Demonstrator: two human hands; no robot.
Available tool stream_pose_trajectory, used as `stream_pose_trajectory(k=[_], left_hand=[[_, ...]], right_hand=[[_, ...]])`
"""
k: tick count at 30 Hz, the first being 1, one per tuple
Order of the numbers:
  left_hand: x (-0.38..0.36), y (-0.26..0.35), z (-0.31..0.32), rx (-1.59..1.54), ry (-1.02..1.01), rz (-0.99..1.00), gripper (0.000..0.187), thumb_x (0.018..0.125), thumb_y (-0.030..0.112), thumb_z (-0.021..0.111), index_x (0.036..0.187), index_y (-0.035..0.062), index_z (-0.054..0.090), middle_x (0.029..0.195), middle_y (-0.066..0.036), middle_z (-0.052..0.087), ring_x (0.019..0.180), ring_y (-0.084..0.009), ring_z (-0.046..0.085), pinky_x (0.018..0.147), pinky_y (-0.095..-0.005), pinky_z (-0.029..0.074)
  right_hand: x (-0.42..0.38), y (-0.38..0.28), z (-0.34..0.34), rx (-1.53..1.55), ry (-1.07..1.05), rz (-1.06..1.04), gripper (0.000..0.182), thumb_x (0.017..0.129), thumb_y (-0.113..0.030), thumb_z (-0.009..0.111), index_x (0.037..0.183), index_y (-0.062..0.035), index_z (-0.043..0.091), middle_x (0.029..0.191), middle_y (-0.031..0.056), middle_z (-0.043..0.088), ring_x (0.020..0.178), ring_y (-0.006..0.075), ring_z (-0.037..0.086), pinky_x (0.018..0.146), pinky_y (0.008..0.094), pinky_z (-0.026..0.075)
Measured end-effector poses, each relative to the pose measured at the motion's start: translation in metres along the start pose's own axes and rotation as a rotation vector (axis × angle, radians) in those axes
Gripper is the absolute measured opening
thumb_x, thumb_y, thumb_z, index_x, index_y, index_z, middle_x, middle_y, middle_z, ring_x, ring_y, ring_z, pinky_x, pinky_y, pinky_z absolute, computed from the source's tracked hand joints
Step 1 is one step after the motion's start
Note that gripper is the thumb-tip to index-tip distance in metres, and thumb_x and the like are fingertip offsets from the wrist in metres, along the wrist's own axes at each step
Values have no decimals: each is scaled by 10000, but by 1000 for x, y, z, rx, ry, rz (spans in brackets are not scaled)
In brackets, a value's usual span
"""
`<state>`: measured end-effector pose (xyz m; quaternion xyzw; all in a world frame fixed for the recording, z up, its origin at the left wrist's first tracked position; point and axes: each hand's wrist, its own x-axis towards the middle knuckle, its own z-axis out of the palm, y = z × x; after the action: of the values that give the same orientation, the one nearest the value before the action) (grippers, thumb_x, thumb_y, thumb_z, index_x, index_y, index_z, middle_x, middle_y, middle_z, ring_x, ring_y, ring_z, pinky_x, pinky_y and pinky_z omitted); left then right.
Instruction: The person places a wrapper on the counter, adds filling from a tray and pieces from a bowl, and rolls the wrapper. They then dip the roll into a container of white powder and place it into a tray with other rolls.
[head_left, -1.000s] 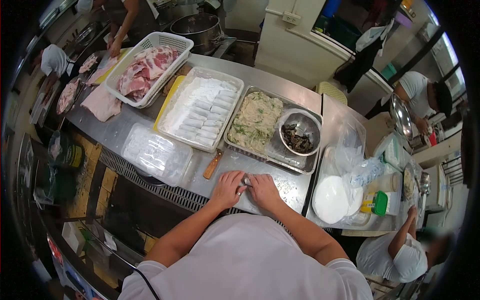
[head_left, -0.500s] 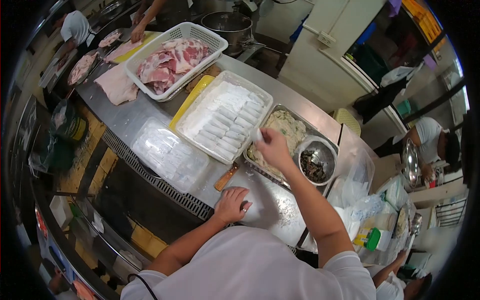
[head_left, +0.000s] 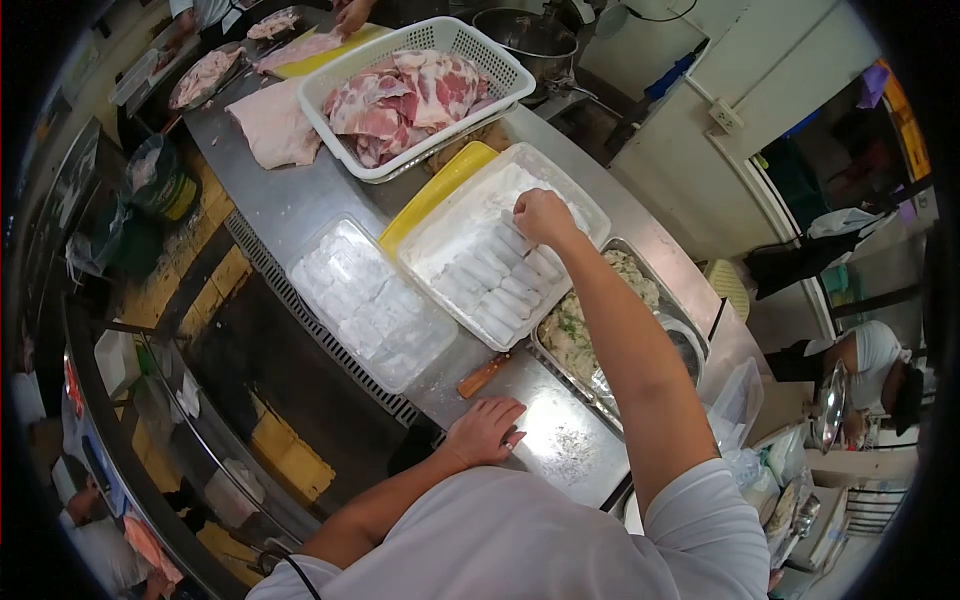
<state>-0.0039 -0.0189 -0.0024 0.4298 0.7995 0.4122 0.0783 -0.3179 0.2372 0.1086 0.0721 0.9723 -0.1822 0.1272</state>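
Observation:
My right hand [head_left: 545, 218] is over a white plastic tray [head_left: 415, 250], its fingers closed and pointing down by the far end of the rows of white, floured rolls [head_left: 490, 275]. What is between the fingertips is hidden. White powder covers the rest of the tray's bottom. Palm down on the steel table [head_left: 570, 430], my left hand [head_left: 485, 432] rests with its fingers stretched out. Just beyond it lies a wooden knife handle [head_left: 483, 375]. Under my right forearm, a metal tray holds a pale mixture with green bits [head_left: 570, 335]; a round bowl [head_left: 682, 340] is partly hidden there.
A clear lidded container [head_left: 370, 310] with white contents sits at the table's near edge. Behind are a yellow board [head_left: 430, 195] and a white basket [head_left: 350, 160] of raw meat. A flat meat slab [head_left: 270, 125] lies farther left. Another person's hand [head_left: 352, 15] is at the top.
My right hand moved from above the pale mixture, with a small white piece in its fingers, to over the rolls. My left hand stays on the table. The view has shifted.

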Motion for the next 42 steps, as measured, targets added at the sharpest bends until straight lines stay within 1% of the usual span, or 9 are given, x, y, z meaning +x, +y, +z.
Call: stream_pose_trajectory(k=[3, 9, 17, 21, 23, 28, 35, 40, 42], left_hand=[[1, 1, -1, 3, 11, 10, 497, 1016, 323, 735, 1409, 29, 653, 1397, -167, 669, 1309, -373, 620, 1137, -506, 470], [2, 3, -3, -1, 19, 16, 484, 1018, 325, 736, 1400, 37, 664, 1400, -163, 672, 1317, -372, 616, 1141, -506, 469], [-1, -3, 3, 23, 1, 22, 501, 975, 337, 747, 1381, 56, 663, 1402, -145, 659, 1319, -361, 598, 1140, -512, 446], [0, -2, 3, 50, -41, 21, 495, 955, 320, 743, 1369, 61, 661, 1383, -136, 664, 1315, -352, 585, 1126, -505, 431], [1, 0, 2, 61, -59, 24, 491, 956, 322, 738, 1365, 62, 659, 1390, -126, 661, 1344, -335, 573, 1130, -501, 419], [4, 4, 3, 87, -69, 75, 473, 955, 246, 752, 1371, 44, 653, 1409, -163, 652, 1325, -406, 561, 1132, -535, 407], [12, 24, 23, 20, -233, 268, 477, 954, 214, 759, 1376, 27, 637, 1402, -160, 645, 1320, -393, 570, 1135, -530, 423], [12, 33, 29, 23, -308, 359, 464, 958, 198, 755, 1373, 26, 641, 1404, -160, 647, 1312, -390, 578, 1139, -523, 432], [12, 33, 27, 24, -311, 371, 461, 957, 195, 756, 1371, 26, 643, 1399, -158, 651, 1307, -391, 582, 1136, -520, 436]], right_hand=[[2, 2, 3, -8, 89, -192, 344, 921, -172, 694, 1239, -130, 819, 1246, 197, 793, 1192, 371, 744, 1020, 468, 597], [-4, -4, 5, -255, -12, -102, 368, 927, -202, 692, 1270, -149, 815, 1240, 204, 786, 1183, 377, 745, 1010, 480, 606], [-133, -5, 5, 106, 598, -266, 324, 972, -219, 726, 1247, -63, 799, 1045, 217, 763, 1020, 430, 731, 896, 500, 596], [-277, 10, 49, 325, 410, 79, 266, 964, -212, 734, 1124, -16, 813, 1041, 247, 745, 1019, 445, 714, 902, 499, 573], [-341, 34, 100, 431, 404, 151, 203, 951, -171, 770, 1064, -11, 826, 1013, 215, 776, 877, 365, 755, 815, 454, 595], [-465, 42, 166, 549, 356, 496, 209, 965, -175, 721, 1072, -27, 824, 1010, 223, 751, 988, 422, 722, 889, 498, 587], [-556, 55, 200, 244, 682, 702, 132, 907, -111, 740, 998, -44, 808, 1077, 188, 740, 1035, 403, 706, 887, 515, 592], [-593, 87, 192, 49, 819, 792, 284, 893, -104, 726, 1158, -18, 780, 1268, 208, 727, 1177, 416, 664, 1003, 517, 560], [-595, 104, 199, -114, 749, 881, 357, 895, -114, 714, 1226, 16, 741, 1370, 220, 687, 1255, 433, 623, 1062, 529, 523]])
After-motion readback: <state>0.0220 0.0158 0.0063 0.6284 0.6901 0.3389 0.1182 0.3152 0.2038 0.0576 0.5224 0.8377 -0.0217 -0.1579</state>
